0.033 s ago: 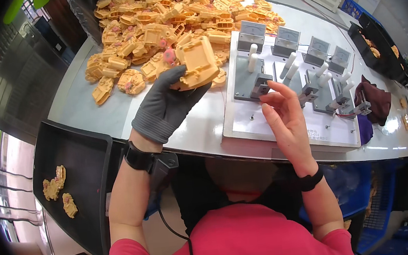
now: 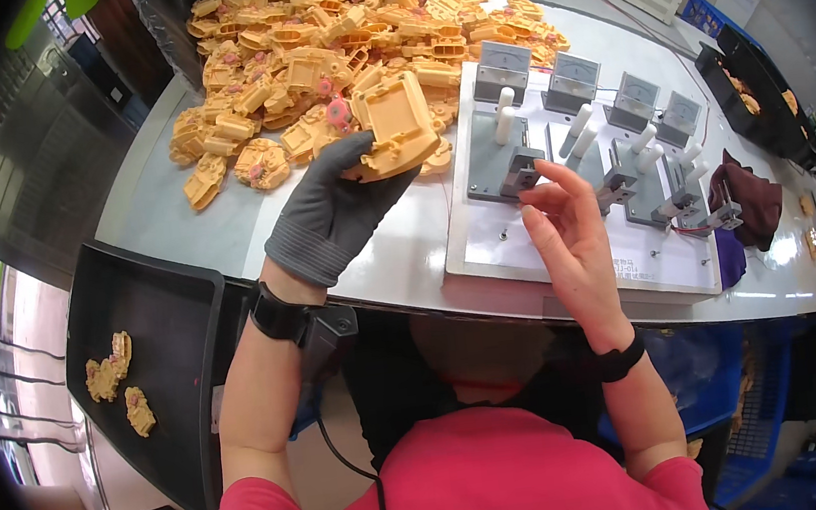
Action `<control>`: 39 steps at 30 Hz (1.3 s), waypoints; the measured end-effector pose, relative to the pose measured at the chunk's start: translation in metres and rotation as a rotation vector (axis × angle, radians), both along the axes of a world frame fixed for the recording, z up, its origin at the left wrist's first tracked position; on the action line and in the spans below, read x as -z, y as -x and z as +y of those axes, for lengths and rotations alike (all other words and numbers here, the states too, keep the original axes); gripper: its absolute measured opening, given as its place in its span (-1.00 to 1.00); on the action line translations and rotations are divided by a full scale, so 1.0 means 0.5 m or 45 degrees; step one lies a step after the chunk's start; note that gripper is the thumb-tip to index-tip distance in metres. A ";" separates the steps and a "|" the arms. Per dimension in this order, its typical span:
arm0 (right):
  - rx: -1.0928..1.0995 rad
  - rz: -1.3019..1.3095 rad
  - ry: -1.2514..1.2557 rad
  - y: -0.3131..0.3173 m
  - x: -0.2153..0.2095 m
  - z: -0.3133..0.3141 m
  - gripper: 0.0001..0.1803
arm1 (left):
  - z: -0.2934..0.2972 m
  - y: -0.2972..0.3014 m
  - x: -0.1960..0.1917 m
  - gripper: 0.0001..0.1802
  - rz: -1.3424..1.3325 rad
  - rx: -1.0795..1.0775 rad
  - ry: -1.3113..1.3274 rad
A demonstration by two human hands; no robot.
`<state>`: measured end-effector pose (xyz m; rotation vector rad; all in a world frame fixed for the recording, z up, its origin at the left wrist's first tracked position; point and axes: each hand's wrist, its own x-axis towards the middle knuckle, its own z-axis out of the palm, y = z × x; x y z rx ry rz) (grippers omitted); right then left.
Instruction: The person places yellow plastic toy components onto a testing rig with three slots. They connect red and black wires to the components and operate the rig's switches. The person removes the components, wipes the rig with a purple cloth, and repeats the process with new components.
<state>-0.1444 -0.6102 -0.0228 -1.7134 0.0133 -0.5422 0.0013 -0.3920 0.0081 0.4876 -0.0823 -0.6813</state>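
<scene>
My left hand (image 2: 324,202), in a dark grey glove, is closed on a yellow-orange plastic housing (image 2: 395,120) with a shallow rectangular recess facing up. A pink round piece (image 2: 339,113) shows at the housing's left side; whether it is attached, I cannot tell. My bare right hand (image 2: 572,236) has its thumb and fingers apart with nothing visible between them. Its fingertips are beside the dark block (image 2: 522,171) of the nearest clamp on a white test fixture (image 2: 489,261); contact is unclear. The fixture carries several white-handled clamps (image 2: 505,125) and analog meters (image 2: 504,68).
A large heap of similar yellow housings (image 2: 303,35) covers the far side of the table. At left, a black tray (image 2: 149,325) holds a few yellow pieces (image 2: 140,410). Dark cloth (image 2: 749,204) lies right of the fixture, with black bins (image 2: 762,89) beyond.
</scene>
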 end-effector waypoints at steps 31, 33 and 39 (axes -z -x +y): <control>-0.052 -0.107 0.009 0.002 0.011 -0.005 -0.61 | -0.081 -0.056 0.002 -0.55 0.304 0.169 -0.146; -0.067 -0.096 -0.006 0.002 0.010 -0.004 -0.61 | -0.081 -0.056 -0.002 -0.53 0.308 0.196 -0.145; -0.046 -0.103 0.016 0.004 0.010 -0.006 -0.60 | -0.090 -0.058 0.004 -0.42 0.244 0.233 -0.154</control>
